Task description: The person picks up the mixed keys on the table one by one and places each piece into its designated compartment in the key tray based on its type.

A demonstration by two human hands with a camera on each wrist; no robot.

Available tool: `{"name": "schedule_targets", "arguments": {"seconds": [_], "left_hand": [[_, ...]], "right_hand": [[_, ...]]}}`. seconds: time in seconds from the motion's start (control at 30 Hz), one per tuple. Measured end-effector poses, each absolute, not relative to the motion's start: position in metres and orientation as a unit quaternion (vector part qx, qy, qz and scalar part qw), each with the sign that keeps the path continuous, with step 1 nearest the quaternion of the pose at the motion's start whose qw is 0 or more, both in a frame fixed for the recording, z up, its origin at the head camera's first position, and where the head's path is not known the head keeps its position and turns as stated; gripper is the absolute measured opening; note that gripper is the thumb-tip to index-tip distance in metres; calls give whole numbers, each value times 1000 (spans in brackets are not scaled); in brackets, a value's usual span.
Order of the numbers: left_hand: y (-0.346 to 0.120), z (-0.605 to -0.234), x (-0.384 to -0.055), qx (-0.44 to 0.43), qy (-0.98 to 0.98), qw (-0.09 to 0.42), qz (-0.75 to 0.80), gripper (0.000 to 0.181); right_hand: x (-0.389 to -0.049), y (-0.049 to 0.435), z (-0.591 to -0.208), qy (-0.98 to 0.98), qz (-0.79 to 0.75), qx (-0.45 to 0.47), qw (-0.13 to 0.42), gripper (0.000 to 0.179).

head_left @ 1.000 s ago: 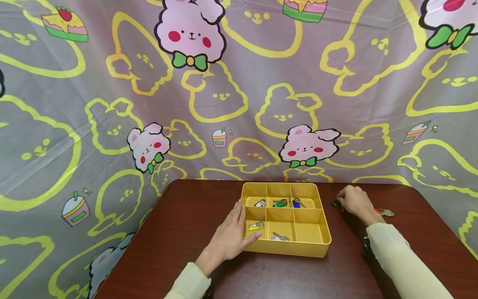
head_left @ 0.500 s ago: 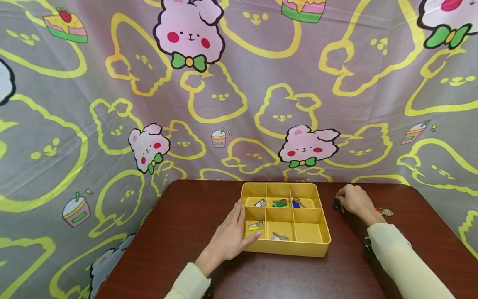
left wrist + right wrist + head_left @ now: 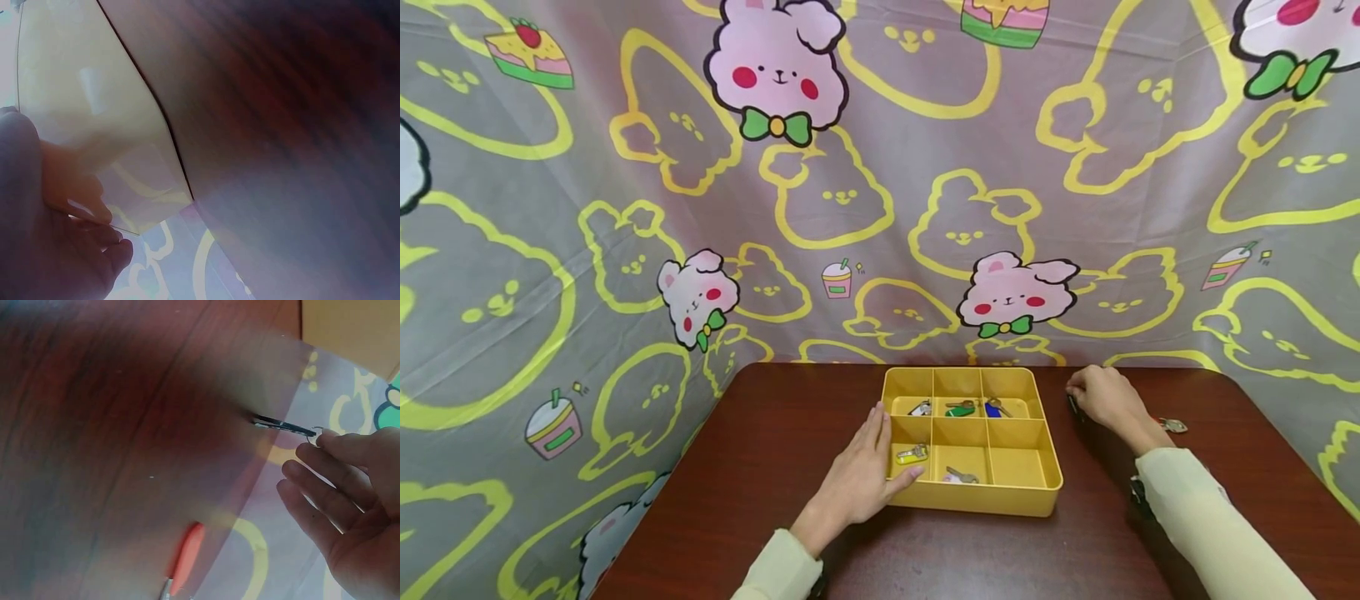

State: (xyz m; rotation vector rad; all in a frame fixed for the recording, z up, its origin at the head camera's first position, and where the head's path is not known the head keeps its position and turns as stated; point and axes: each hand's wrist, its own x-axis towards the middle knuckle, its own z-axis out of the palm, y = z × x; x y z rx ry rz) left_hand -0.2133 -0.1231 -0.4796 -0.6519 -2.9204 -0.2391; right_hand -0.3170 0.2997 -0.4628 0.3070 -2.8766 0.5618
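Observation:
My right hand (image 3: 1108, 398) is over the table, right of a yellow compartment box (image 3: 981, 498). In the right wrist view its thumb and index finger pinch a small metal ring (image 3: 314, 436), from which a key with a black tag (image 3: 282, 426) hangs. The other fingers of that hand are spread. Against the box's left side rests my left hand (image 3: 859, 473), fingers extended and thumb over the front rim. Tagged keys lie in several compartments: a yellow one (image 3: 912, 454), a green one (image 3: 960, 410), a blue one (image 3: 994, 408) and whitish ones.
Beyond my right wrist lies a key with a red tag (image 3: 1171, 425), partly hidden in the head view; its red tag (image 3: 187, 559) shows in the right wrist view. A patterned cloth (image 3: 850, 317) hangs behind the dark wooden table (image 3: 760, 467).
My right hand has lifted the black-tagged key slightly and shifted a little up and left. My left hand stays at the box.

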Motion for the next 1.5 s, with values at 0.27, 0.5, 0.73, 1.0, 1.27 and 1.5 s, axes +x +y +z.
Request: {"name": "schedule_targets", "arguments": {"seconds": [0.27,0.5,0.73,1.0,1.27,1.5], "left_hand": [[-124,-481,-214,-216,-970,75,-80,106],[-124,-483,-214,-216,-970,73,-81,106],[-123,-481,-214,-218,-970,73,-83,106],[-124,-481,-213,-217,-970,72,-83,106],[-124,-481,-213,-219,-970,72,-83,106],[-124,-482,-214,-217,-971,69,-75,107]], "right_hand": [[-315,292,-452,-972,172,113,112,14],[-315,286,-444,-970,175,117,123,14],[-314,285,-441,-964,210,109,122,14],[-307,286,-436,-950,288,89,82,15],[-301,285,-432,-934,339,85,68,17],[-301,285,-430,-924,363,88,85,18]]}}
